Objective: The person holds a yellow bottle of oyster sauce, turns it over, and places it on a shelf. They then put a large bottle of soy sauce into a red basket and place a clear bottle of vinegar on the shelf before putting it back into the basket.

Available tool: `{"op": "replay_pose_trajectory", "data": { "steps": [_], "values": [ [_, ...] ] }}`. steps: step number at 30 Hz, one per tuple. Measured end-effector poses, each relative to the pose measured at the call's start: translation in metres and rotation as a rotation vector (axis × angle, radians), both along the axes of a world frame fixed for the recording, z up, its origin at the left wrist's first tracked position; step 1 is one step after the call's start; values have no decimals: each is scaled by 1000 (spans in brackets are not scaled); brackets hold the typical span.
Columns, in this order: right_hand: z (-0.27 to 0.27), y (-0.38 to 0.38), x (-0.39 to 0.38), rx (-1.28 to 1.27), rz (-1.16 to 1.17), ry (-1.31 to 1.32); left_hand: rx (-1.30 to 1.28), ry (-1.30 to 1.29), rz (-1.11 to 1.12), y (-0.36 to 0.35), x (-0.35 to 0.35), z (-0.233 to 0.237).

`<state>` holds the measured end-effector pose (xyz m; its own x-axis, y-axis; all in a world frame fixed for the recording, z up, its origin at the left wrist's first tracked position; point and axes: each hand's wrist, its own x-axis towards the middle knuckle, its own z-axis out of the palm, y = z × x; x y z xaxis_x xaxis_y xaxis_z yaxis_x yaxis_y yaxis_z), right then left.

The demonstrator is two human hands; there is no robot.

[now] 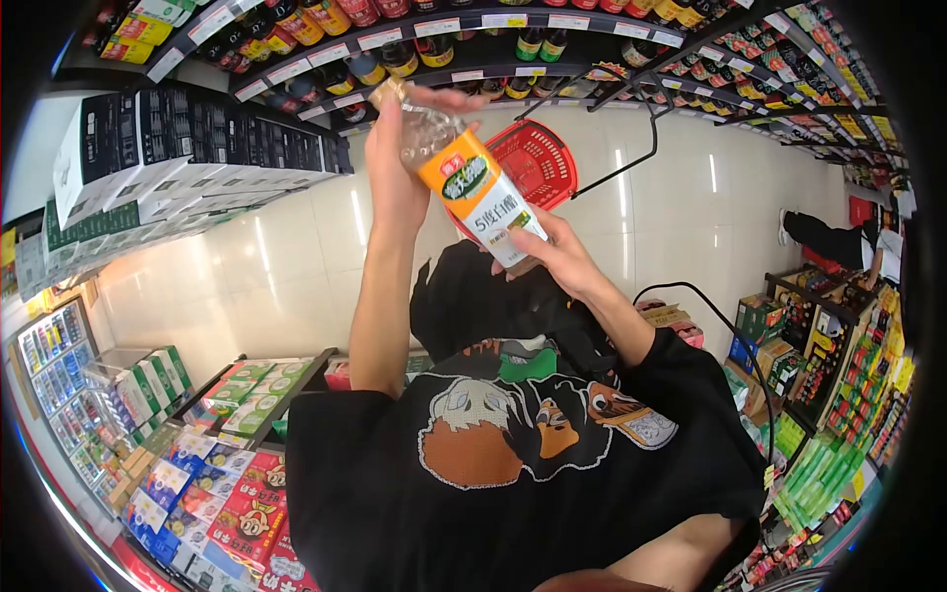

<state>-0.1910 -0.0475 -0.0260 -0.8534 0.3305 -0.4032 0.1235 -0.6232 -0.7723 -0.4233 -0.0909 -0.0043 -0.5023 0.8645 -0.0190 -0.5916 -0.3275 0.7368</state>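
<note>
Both of our hands are on one clear bottle point(476, 187) with an orange and white label, held tilted in the upper middle of the frame. Our left hand point(390, 163) is wrapped closed around its neck, just under the cap point(393, 91), and our right hand point(557, 259) cups the base from below, fingers curled against the label's lower edge. As we judge it, the bottle is off the shelves point(473, 20) of dark bottles along the top of the frame and fully in hand. The cap looks to be on, and the bottle is not in the red basket point(538, 163), which shows just behind it on the pale floor point(691, 197). Our black T-shirt point(513, 493) fills the lower middle, and stacked boxes point(178, 148) sit at upper left.
</note>
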Motion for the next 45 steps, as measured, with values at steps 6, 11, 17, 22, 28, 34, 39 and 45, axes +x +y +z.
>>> {"op": "replay_pose_trajectory", "data": {
  "steps": [6, 11, 17, 22, 28, 34, 39, 45],
  "values": [
    [-14, 4, 8, 117, -213, -148, -211, 334, 35, -29, 5, 6],
    [-33, 15, 27, 54, -377, -231, -326, 268, -5, -60, 27, -13],
    [-46, 45, 48, 33, -392, -288, -391, 312, -125, -70, 44, -16],
    [-47, 95, 68, 12, -258, -240, -614, 744, -5, -49, 79, 1],
    [-48, 178, 113, 30, -30, -293, -725, 1038, -37, -6, 131, 14],
    [-78, 244, 143, 6, 284, -390, -826, 396, -315, 40, 183, 13],
    [-108, 276, 148, 48, 483, -455, -943, 469, -448, 57, 202, -8],
    [-146, 290, 142, 161, 490, -596, -985, 395, -518, 65, 225, -53]
  ]
}}
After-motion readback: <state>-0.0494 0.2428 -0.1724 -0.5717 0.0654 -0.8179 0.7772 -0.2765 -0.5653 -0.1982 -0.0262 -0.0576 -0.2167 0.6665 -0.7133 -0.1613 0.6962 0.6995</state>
